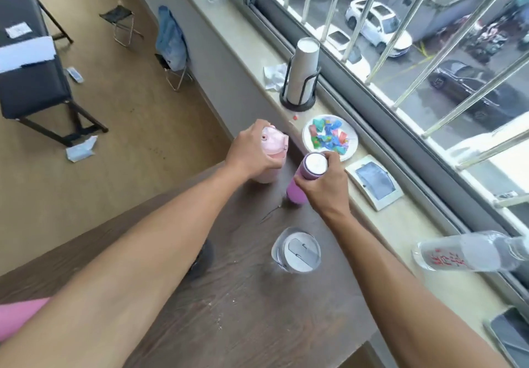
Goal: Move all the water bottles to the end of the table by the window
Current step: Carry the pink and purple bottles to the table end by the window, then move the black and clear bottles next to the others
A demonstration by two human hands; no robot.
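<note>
- The left hand [252,150] is wrapped around the top of the pale pink bottle [272,150].
- The right hand [323,187] grips the purple bottle [300,184] just under its white cap.
- Both bottles are at the far end of the table [243,310], close to the window sill [400,224].
- To do this well, I think each bottle should go down flat and straight, then the fingers let go slowly (no wobble).
- The pink bottle is fat with a flip lid. The purple one is thin and tall.
- A clear bottle [296,250] with a grey lid stands nearer on the table, just behind them.
</note>
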